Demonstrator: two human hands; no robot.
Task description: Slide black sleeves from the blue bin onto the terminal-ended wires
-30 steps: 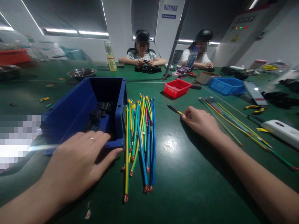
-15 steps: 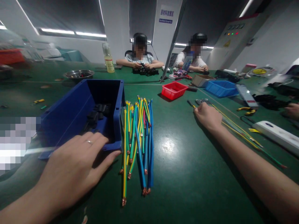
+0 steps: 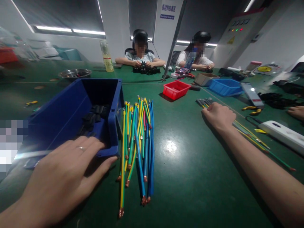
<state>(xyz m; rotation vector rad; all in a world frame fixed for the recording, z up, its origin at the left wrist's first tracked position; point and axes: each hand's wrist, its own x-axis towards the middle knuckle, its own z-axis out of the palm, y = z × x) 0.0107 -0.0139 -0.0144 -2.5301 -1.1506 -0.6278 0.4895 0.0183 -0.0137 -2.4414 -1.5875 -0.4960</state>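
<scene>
My left hand lies palm down with fingers apart on the near rim of a dark blue bin that holds black sleeve pieces. Just right of the bin lies a bundle of blue, green and yellow-green wires with copper lugs on their ends. My right hand is stretched out to the right over a second row of wires. Its fingers are curled on a yellow-green wire whose end shows at the fingertips beside the row's sleeved ends.
A red tray, a blue tray and a cardboard box stand further back. Yellow-handled pliers and a white device lie to the right. Two people work across the table, and another person's hand shows at the right edge.
My right hand has carried the black-tipped yellow-green wire from the table's middle rightward to the second row of wires. My left hand stayed on the bin's rim.
</scene>
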